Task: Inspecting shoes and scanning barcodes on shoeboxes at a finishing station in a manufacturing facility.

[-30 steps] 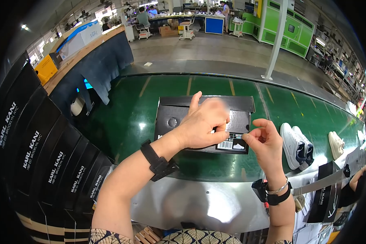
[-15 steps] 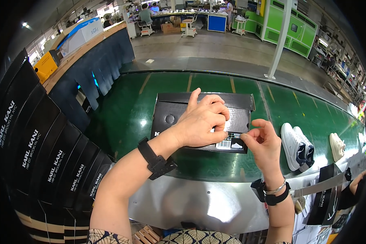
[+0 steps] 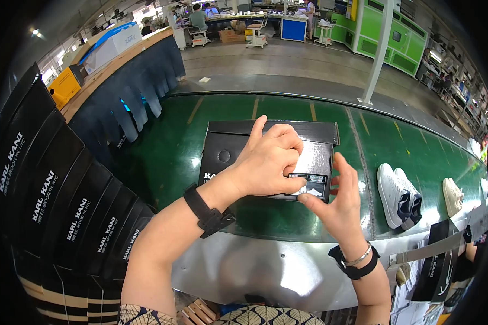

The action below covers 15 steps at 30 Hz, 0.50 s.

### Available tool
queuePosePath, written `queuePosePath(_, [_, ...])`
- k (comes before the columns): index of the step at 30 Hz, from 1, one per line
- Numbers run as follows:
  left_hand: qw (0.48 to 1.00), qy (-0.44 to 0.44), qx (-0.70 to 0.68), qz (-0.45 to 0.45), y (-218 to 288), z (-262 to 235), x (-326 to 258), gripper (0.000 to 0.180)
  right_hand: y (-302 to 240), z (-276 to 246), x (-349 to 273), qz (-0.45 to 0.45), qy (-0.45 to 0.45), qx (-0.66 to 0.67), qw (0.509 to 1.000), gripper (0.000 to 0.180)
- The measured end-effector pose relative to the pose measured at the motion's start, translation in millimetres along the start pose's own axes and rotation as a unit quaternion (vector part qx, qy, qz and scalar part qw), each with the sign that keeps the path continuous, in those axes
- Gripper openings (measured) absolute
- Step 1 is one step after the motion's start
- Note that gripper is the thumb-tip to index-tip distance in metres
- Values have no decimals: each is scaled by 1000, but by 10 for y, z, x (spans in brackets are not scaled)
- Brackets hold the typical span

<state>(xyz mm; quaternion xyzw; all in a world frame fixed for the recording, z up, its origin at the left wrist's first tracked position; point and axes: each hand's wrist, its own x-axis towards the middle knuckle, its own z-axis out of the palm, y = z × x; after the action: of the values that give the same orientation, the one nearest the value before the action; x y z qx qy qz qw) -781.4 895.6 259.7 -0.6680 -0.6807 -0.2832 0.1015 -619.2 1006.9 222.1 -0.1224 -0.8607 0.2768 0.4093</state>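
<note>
A black shoe box [image 3: 217,142] lies lid up on the green conveyor belt [image 3: 173,141] in front of me. On its near side, toward the right, is a black-and-white label [image 3: 315,187] with a small shoe picture. My left hand [image 3: 268,165] rests over the box with most fingers curled, one finger raised, and its thumb on the label. Whatever those curled fingers hold, if anything, is hidden. My right hand [image 3: 339,203] is at the box's right end, fingers stretched apart, its thumb by the label's lower edge.
A pair of white sneakers [image 3: 397,197] stands on the belt to the right, with cream shoes [image 3: 452,196] beyond. Stacked black boxes [image 3: 59,195] rise at my left. A metal edge [image 3: 255,260] runs along my side, and a pole [image 3: 375,59] stands beyond the belt.
My right hand has released its pinch at the label's upper right corner, spread its fingers and moved down along the label. The left thumb has shifted slightly onto the label.
</note>
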Motion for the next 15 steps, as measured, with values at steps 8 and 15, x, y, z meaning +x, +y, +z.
queuePosePath(8, [994, 110, 15, 11, -127, 47, -66, 24, 90, 244, 122, 153, 51, 103, 982, 56])
queuePosePath(15, [992, 73, 103, -23, -109, 23, -106, 48, 85, 301, -21, 75, 59, 84, 992, 40])
